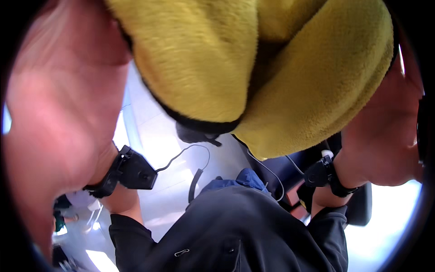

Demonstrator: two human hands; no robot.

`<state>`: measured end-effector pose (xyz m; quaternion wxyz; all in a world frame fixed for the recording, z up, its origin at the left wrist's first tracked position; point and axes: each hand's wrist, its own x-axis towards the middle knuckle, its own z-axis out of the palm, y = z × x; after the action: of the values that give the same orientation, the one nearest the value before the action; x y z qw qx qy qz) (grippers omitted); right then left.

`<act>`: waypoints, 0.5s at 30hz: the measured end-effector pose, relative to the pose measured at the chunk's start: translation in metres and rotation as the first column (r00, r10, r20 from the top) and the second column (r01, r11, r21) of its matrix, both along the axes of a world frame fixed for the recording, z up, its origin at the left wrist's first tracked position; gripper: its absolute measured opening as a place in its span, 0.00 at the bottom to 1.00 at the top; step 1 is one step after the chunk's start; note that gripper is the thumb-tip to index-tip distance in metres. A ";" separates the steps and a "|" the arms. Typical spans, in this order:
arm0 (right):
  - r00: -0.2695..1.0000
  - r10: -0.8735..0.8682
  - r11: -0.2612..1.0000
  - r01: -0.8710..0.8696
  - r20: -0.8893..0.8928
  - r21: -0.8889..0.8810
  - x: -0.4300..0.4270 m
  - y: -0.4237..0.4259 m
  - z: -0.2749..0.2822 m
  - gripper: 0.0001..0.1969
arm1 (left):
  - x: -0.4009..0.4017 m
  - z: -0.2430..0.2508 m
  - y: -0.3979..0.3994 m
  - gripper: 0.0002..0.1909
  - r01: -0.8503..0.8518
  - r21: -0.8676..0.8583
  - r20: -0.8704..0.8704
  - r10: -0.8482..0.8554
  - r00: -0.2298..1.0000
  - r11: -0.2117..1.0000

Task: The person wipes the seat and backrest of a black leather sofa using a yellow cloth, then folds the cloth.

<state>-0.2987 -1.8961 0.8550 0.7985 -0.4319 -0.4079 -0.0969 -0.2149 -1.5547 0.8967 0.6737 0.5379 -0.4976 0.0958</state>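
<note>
A plush yellow cloth (316, 85) with black edging hangs in folds very close below the camera, across the top and middle of the view. My left hand (68, 102) looms at the left and grips the cloth by its left side. At the right, my right hand (380, 132) holds the cloth's other side. The fingertips of both hands are hidden behind the cloth or cut off by the rim. A black strapped device (137, 170) with a cable sits on my left wrist, and a similar device (317, 172) is on my right wrist.
Below the cloth lies a pale, glossy floor (163, 200). A dark object (197, 133) shows partly under the cloth's edge. Loose cables (277, 182) hang near my body in its black jacket (251, 221). A dark padded surface (290, 168) is at the right. Part of another person (61, 217) appears lower left.
</note>
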 end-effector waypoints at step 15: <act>0.987 -0.073 0.995 0.062 -0.145 -0.083 0.010 0.004 0.002 0.41 | -0.009 -0.014 -0.021 0.52 0.230 -0.002 -0.118 -0.228 0.966 0.973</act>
<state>-0.2886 -1.8916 0.8572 0.8054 -0.4824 -0.3361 -0.0755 -0.2235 -1.5756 0.8830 0.7052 0.4855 -0.5164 -0.0174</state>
